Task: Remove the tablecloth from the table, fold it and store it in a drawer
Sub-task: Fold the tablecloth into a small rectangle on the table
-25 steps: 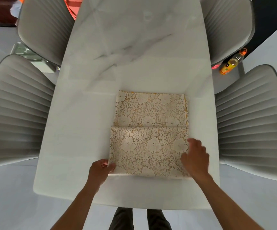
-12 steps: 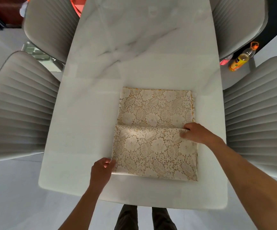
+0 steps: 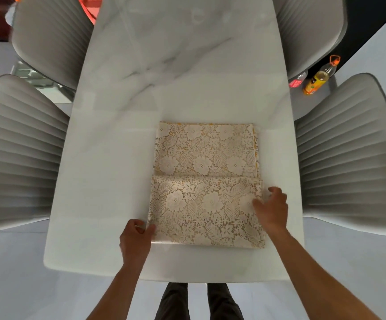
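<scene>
Pinching the folded tablecloth: left hand (near corner), right hand (right edge).

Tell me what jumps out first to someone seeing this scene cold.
First, the folded cream lace tablecloth with a floral pattern, lying on the near half of the white marble table. Next, the two hands on it: the left hand pinches its near left corner, and the right hand grips its right edge. Four grey ribbed chairs flank the table, two on each side.
</scene>
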